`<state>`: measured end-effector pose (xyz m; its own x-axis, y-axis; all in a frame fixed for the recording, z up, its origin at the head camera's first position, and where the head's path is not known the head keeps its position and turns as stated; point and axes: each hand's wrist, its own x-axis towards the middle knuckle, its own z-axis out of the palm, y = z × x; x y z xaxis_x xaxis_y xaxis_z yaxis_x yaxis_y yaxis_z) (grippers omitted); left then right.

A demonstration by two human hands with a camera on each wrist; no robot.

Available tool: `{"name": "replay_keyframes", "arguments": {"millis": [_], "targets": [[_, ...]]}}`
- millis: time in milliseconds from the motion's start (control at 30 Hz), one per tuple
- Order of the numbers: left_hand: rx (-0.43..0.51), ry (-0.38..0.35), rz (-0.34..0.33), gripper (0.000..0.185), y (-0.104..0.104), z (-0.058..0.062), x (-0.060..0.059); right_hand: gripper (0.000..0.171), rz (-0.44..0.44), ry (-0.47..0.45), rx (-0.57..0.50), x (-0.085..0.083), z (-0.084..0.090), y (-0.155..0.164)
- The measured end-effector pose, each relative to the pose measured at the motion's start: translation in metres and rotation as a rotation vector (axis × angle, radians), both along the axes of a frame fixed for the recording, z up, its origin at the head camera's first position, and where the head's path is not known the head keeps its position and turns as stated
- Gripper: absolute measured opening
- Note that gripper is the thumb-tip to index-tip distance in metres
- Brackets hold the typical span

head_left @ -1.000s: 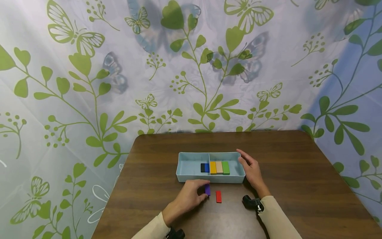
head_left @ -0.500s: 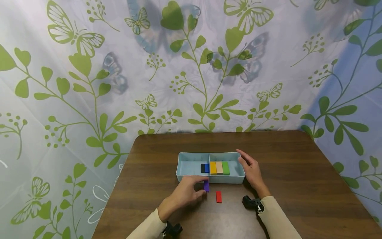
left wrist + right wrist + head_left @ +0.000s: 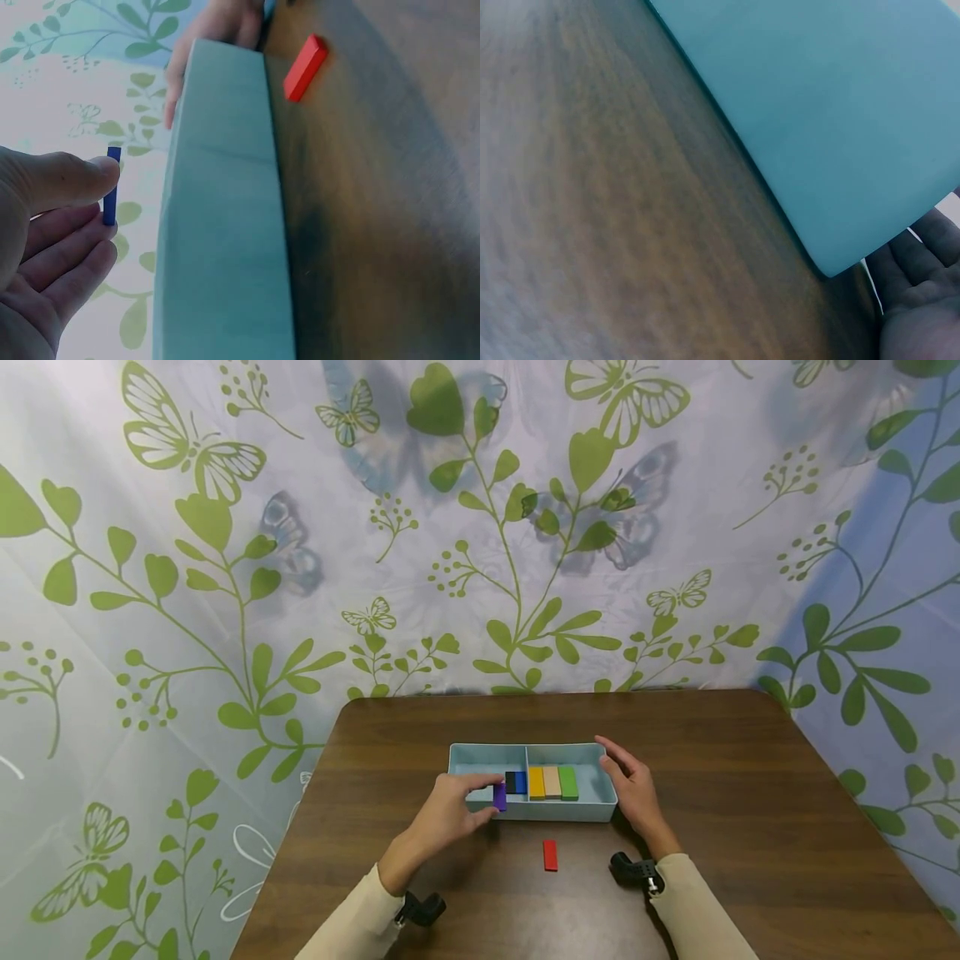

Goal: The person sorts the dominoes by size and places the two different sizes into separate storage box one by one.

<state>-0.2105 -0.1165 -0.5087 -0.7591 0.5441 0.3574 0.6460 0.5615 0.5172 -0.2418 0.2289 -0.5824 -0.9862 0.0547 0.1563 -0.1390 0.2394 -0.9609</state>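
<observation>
My left hand (image 3: 444, 810) pinches a small flat purple block (image 3: 499, 797) between thumb and fingers, over the front rim of the left compartment. In the left wrist view the block (image 3: 112, 187) stands edge-on, above the wall of a light blue two-compartment box (image 3: 225, 195). Black (image 3: 511, 782) and blue (image 3: 521, 782) blocks sit against the divider on the left side. Yellow (image 3: 536, 783), beige (image 3: 552, 782) and green (image 3: 568, 783) blocks line up in the right compartment. My right hand (image 3: 636, 789) rests along the box's right end, fingers extended.
A red block (image 3: 551, 855) lies on the brown wooden table (image 3: 720, 760) in front of the box. Each wrist carries a black camera mount (image 3: 633, 870). Behind the table hangs a cloth (image 3: 465, 610) with leaves and butterflies.
My left hand has lifted the purple block from near the table and carried it away from me and slightly left, to the box's front rim. The right hand has stayed put.
</observation>
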Motion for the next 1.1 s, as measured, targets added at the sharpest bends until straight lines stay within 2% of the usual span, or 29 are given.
{"name": "replay_keyframes", "arguments": {"millis": [267, 500, 833, 1100], "targets": [[0.003, 0.049, 0.038, 0.05, -0.008, 0.008, -0.011, 0.045, 0.006, 0.019, 0.012, -0.001, -0.002, 0.001], [0.005, 0.074, 0.039, 0.051, -0.011, 0.007, -0.019, 0.045, 0.004, 0.026, 0.017, 0.0, -0.002, 0.001], [-0.053, -0.033, 0.029, 0.049, -0.006, 0.005, -0.031, 0.045, 0.006, -0.011, 0.008, 0.0, -0.002, 0.002], [-0.127, -0.024, -0.003, 0.045, -0.002, -0.001, -0.046, 0.046, 0.009, -0.034, 0.002, -0.001, -0.003, 0.001]]}}
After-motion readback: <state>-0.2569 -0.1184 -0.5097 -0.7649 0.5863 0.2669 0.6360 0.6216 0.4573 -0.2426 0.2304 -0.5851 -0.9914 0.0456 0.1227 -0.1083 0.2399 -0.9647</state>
